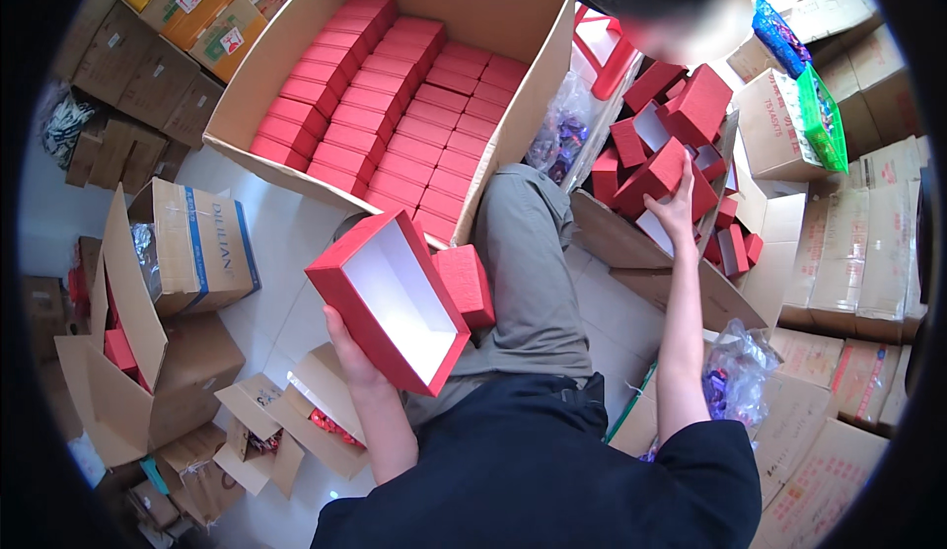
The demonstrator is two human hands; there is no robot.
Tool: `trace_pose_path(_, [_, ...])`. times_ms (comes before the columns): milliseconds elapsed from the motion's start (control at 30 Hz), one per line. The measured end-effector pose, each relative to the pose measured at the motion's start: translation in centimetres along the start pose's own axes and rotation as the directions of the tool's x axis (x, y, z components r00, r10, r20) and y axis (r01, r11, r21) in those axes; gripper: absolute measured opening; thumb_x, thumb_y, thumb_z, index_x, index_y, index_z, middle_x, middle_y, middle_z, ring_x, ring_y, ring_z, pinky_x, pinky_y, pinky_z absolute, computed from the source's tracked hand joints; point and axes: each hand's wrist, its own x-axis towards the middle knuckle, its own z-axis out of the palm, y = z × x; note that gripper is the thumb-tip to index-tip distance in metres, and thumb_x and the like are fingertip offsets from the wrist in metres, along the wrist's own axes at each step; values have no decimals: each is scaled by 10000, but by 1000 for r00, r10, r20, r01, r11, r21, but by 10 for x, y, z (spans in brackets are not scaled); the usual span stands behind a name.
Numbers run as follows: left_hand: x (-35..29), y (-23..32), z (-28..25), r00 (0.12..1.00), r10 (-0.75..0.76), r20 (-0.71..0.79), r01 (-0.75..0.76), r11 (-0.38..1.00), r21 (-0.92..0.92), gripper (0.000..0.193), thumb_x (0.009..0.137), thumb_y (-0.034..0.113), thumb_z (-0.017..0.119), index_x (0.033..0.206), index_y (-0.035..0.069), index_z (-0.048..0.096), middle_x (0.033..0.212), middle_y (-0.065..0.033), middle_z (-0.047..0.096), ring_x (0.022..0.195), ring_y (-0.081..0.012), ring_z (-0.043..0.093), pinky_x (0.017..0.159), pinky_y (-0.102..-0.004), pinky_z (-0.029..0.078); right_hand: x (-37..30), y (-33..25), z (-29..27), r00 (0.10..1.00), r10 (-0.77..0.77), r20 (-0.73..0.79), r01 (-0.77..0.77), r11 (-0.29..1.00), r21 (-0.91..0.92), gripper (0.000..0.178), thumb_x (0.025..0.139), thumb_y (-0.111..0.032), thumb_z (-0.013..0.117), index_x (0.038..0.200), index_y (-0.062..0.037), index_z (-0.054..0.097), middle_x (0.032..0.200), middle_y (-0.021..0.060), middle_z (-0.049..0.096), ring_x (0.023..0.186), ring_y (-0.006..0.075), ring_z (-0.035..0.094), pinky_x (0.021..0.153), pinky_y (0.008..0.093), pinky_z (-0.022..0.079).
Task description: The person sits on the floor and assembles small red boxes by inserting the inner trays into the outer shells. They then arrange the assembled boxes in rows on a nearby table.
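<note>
Head view: the left hand (357, 352), fingers mostly hidden beneath, holds an open red box (395, 297) whose long axis slants from upper left to lower right. Well to the right, the nearer right hand (674, 212), partly open, grasps a second red box (649, 176) just ahead of its palm, slanting oppositely in a carton (614, 230).

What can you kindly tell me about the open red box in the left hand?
The box is rectangular, red outside, white inside, apparently empty, and looks like stiff cardboard. It is tilted, open side toward the camera, near the packed carton. The left hand holds its left side; whether it touches the other red box at its right is unclear.
</note>
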Motion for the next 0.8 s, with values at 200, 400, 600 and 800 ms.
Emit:
trace_pose_path(200, [2, -2, 7, 999, -30, 12, 30, 999, -30, 587, 870, 526, 310, 1217, 56, 373, 1129, -104, 500, 992, -198, 532, 807, -320, 470, 11, 25, -10, 988, 50, 143, -36, 995, -96, 878, 561, -57, 680, 1304, -168, 225, 1270, 173, 313, 1192, 320, 331, 939, 373, 369])
trace_pose_path(400, [-5, -16, 32, 989, -132, 64, 135, 990, -42, 574, 868, 517, 335, 1201, 53, 396, 1115, -97, 515, 985, -191, 542, 790, -315, 482, 13, -4, 1, 997, -62, -51, 28, 863, -504, 894, 581, -89, 677, 1332, -118, 192, 1314, 206, 271, 1218, 351, 273, 994, 426, 276])
trace_pose_path(600, [-9, -54, 39, 966, -234, 114, 240, 970, -47, 544, 898, 456, 318, 1302, 96, 263, 1214, -85, 444, 1064, -195, 490, 869, -337, 428, -95, -145, 44, 847, -150, 511, -318, 627, 711, 793, 718, -399, 650, 1311, -48, 257, 1265, 116, 354, 1195, 257, 359, 1006, 410, 251])
trace_pose_path(800, [-8, -72, 61, 783, -225, 580, -70, 895, 441, 571, 873, 309, 478, 1291, -7, 250, 1274, -139, 358, 1200, -210, 331, 1001, -309, 238, -194, -167, 57, 546, 422, 724, -797, -6, 604, 407, 800, -63, 524, 1181, -7, 392, 1073, 89, 525, 958, 166, 531, 822, 308, 437])
